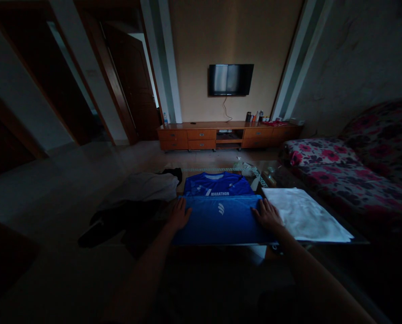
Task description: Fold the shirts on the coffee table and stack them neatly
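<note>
Here we are beside the low glass desk point(322, 242), and the blue marathon jersey point(219, 209) lies spread across its middle, close to the near edge. The lower half looks already folded up over the chest, so the fold line runs straight across just under the word MARATHON, with the collar end pointing toward the far edge. That first fold seems done, I'd judge; the sides look not yet turned in, and the piece is a wide rectangle.

The left hand point(178, 215) is pressed flat on the jersey's left edge, fingers spread and open, gripping nothing, just smoothing. The right hand point(266, 215) mirrors it on the right edge, palm down, fingers splayed, nothing pinched.

Toward the right corner of the desk, just beside the jersey, sits a white folded garment point(304, 216), neat and flat, which reads as one piece finished. Off the left side, a pale cloth point(143, 186) and dark clothes point(116, 222) lie in a loose heap, apparently unfolded. The room is dim, so finer creases I cannot make out.
</note>
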### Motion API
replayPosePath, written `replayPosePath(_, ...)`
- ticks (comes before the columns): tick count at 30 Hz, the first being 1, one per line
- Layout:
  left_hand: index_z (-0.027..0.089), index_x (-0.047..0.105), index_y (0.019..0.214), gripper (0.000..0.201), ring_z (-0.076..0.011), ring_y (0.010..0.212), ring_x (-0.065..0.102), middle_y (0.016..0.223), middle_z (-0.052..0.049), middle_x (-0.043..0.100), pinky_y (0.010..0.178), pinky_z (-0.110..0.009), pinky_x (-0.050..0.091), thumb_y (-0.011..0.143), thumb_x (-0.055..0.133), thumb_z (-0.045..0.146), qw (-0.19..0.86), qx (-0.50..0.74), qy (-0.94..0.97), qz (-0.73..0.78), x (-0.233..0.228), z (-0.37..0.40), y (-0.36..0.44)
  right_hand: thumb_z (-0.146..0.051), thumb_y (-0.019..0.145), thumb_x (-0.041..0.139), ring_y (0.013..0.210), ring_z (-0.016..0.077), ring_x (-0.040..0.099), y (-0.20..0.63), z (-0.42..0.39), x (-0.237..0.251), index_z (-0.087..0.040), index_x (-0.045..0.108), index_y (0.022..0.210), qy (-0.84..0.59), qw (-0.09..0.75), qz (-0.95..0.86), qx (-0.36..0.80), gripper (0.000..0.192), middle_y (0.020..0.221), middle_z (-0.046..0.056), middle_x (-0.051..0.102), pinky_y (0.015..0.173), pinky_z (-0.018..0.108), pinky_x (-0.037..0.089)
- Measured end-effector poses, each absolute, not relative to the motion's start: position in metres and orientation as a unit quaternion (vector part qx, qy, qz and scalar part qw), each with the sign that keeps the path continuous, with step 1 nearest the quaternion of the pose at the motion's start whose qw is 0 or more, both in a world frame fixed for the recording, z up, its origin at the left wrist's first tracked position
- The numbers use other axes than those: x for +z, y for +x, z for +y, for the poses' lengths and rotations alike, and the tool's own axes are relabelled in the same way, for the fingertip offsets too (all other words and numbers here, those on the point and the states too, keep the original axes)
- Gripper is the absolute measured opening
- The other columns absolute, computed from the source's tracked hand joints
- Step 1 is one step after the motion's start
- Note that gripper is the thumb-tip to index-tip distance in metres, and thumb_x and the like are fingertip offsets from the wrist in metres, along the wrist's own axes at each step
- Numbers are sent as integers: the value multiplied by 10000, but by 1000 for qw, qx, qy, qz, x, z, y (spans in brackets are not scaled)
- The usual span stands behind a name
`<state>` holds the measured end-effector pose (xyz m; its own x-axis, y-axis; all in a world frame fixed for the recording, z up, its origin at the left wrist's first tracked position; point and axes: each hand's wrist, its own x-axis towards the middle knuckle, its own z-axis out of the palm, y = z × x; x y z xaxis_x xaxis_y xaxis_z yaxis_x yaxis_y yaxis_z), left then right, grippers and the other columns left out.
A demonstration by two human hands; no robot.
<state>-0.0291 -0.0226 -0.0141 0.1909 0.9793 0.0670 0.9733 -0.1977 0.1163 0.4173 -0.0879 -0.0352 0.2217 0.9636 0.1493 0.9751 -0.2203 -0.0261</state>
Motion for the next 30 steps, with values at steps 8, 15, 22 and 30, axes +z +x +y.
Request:
replayPosePath(8,134,263,1606,715,-293,1553,230,1674,-151,255,1248,-475,192,1021,240,544,1,78,756,650,-24,-24,-43,-603,990,207,1553,336,185,410,-87,-32,-69,266,1612,-755,67,-652,-18,822,1672,178,224,1242,520,144)
replayPosePath(15,100,246,1609,733,-288,1562,194,1685,-155,205,1257,-471,175,1019,243,536,13,67,756,651,-18,-31,-44,-611,994,200,1560,313,172,410,-86,-42,-29,273,1602,-770,40,-636,-35,845,1676,182,195,1250,473,158)
replayPosePath(22,98,236,1614,743,-286,1568,168,1690,-139,194,1267,-459,147,1018,233,541,12,48,751,659,-12,-43,-48,-609,1002,203,1562,322,157,410,-96,-46,-21,252,1607,-761,10,-647,-49,844,1682,183,173,1246,486,163)
replayPosePath(30,86,207,1620,767,-275,1576,130,1697,-127,162,1267,-454,137,1019,205,563,15,43,761,647,-16,-51,-56,-615,989,232,1556,332,180,414,-102,-47,-44,277,1604,-755,30,-655,-30,840,1677,186,190,1245,511,157)
